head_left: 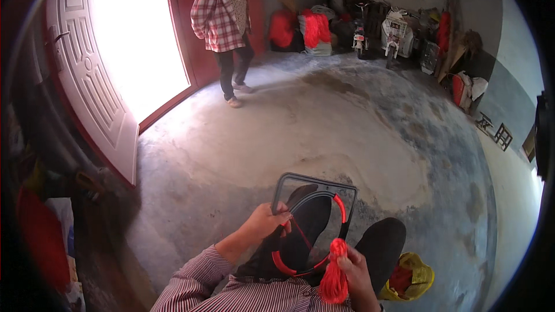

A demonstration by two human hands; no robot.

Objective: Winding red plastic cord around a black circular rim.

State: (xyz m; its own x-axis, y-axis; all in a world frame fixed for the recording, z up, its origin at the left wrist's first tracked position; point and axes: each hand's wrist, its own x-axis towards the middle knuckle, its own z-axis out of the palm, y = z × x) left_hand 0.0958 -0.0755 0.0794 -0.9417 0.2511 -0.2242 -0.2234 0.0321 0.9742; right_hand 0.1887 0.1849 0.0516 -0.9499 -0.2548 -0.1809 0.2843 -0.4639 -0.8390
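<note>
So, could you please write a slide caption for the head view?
The left hand holds a dark frame partly wrapped in red, while the right hand grips a red strand bundle.

- Frame (317, 179): dark grey.
- Ring wrapping (341, 208): red.
- Cord bundle (333, 280): bright red.
- Shirt sleeve (193, 279): narrow dark-and-white stripes.
- Trousers (388, 240): black.
- Bag (425, 280): yellow; contents (400, 280), red.
- Bystander's jacket (218, 17): red-and-white check.
- Door (92, 75): pale; surround (184, 40), red.
- Floor (277, 133): mottled grey.

We get blown-out white daylight through the tall red-framed doorway (136, 32) | we see it sheen across the smooth grey concrete floor (272, 133) | our lower-left side sinks into deep shadow | fisheye bends the white panelled door (88, 63); black vignetting rings our view
</note>
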